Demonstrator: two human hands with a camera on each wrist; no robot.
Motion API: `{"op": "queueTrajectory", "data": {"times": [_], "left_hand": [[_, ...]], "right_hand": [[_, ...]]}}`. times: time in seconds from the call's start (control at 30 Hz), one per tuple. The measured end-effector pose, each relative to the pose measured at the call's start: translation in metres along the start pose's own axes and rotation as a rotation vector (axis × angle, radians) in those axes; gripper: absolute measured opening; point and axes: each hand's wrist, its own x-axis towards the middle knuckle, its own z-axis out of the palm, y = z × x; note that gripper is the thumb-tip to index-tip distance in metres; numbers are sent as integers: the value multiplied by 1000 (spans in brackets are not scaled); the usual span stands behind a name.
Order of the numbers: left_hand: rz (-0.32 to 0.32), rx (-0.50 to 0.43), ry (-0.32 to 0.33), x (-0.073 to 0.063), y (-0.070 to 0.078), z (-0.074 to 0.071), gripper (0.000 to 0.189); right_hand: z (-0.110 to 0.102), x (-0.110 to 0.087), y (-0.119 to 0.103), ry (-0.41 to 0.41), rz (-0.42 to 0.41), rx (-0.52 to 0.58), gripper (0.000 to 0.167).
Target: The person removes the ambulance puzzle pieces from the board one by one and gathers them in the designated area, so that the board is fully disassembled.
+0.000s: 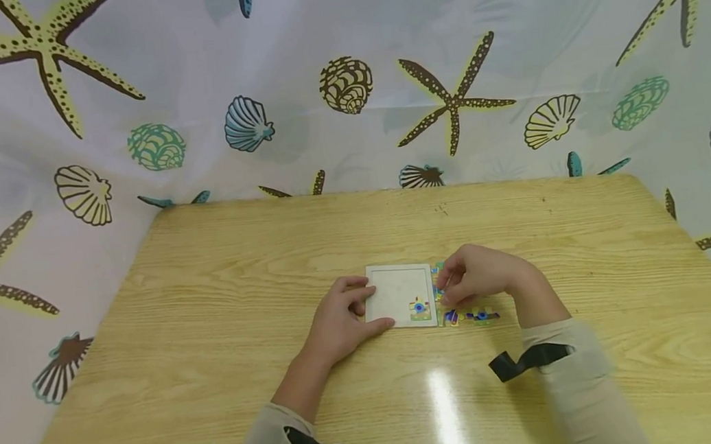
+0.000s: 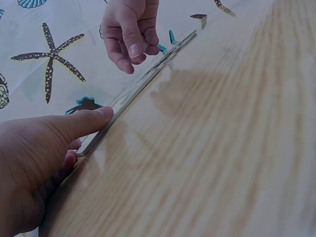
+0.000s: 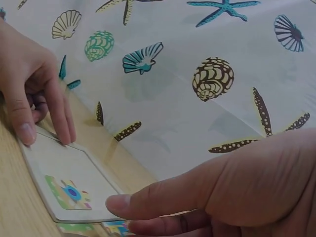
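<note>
A square white puzzle tray point(image 1: 398, 295) with a raised rim lies on the table. My left hand point(image 1: 340, 319) holds it by the left side, thumb along the near edge and fingers at the far left; the left wrist view shows the thumb point(image 2: 91, 121) on its rim. One colourful puzzle piece point(image 3: 69, 192) with a blue round spot sits in the tray's near right corner. My right hand point(image 1: 483, 273) hovers at the tray's right edge over loose puzzle pieces point(image 1: 451, 318), partly covering them. Its fingers are loosely bent, and no piece shows between them in the left wrist view.
Another loose puzzle piece point(image 1: 482, 316) lies to the right, below my right wrist. The wood-grain table point(image 1: 240, 257) ends at a white curtain point(image 1: 295, 68) printed with shells and starfish. Black straps point(image 1: 538, 356) go round both sleeves.
</note>
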Motion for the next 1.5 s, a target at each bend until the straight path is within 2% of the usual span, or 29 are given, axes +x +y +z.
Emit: {"op": "queueTrajectory", "data": {"times": [0.37,0.93,1.27,1.37,1.5], "left_hand": [[19,-7,3,-1,-2,-1,61],[33,-2,7,-1,-2,-1,60],[21,8,2,-1,0,-1,60],[12,8,-2,-1,0,-1,61],[8,11,-5,-2,0,-2,61]], "right_hand": [[21,10,-19,8,5,-126,23],[34,21,-20,43,-2,-232,31],[33,20,-23,69,-30,-219,27],[33,19,-23,62,-29,-178,26],[31,17,-23,28,-29,-61,17]]}}
